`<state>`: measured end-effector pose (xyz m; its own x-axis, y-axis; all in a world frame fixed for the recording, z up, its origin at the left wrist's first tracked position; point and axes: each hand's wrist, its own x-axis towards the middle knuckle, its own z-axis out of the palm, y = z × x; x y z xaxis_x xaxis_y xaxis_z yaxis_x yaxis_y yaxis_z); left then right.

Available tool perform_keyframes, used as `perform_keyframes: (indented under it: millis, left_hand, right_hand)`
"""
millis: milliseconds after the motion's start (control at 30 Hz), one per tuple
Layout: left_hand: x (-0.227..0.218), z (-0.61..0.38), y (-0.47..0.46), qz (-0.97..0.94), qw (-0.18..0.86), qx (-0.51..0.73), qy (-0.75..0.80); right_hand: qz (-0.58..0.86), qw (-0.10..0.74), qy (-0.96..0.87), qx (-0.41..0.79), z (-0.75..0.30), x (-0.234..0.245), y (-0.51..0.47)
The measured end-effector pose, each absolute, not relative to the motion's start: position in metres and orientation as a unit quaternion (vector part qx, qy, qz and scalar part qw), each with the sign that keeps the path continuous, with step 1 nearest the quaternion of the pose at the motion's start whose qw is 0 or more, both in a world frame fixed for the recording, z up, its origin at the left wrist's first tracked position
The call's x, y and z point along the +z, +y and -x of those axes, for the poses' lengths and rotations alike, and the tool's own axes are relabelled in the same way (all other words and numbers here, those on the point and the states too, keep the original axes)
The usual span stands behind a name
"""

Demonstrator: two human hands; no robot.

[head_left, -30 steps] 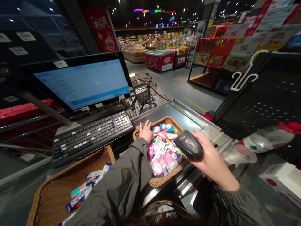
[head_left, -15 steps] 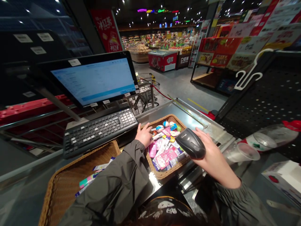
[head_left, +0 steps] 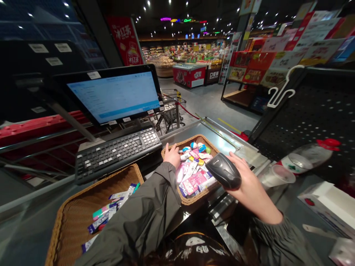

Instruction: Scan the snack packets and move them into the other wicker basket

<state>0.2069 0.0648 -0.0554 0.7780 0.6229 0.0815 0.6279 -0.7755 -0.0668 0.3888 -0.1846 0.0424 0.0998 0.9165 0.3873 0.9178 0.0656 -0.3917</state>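
My right hand (head_left: 246, 181) grips a black barcode scanner (head_left: 223, 171), held over the near right corner of a wicker basket (head_left: 191, 199). That basket is full of small colourful packets (head_left: 194, 177). My left hand (head_left: 172, 154) rests inside the basket at its left side, fingers spread on the packets, one of which glows under the scanner's light. A second wicker basket (head_left: 83, 201) lies to the near left with several packets (head_left: 111, 210) in it.
A black keyboard (head_left: 118, 152) and a lit monitor (head_left: 116, 95) stand on the left of the steel counter (head_left: 222, 138). Clear plastic cups (head_left: 277, 175), a lying bottle (head_left: 307, 157) and a white box (head_left: 324, 207) are at the right. Shopping carts (head_left: 170, 107) stand beyond.
The scanner's light now falls on a packet beside my left hand. My left hand shifted slightly within the basket; the right hand keeps the scanner over it.
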Motion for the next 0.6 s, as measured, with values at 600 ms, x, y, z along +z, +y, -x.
perform_keyframes:
  millis: [600]
  left_hand:
    - [0.056,-0.109,0.013,0.918,0.125,-0.211,-0.312]
  right_hand:
    - [0.636,0.327,-0.700,0.009,-0.358,0.052,-0.177]
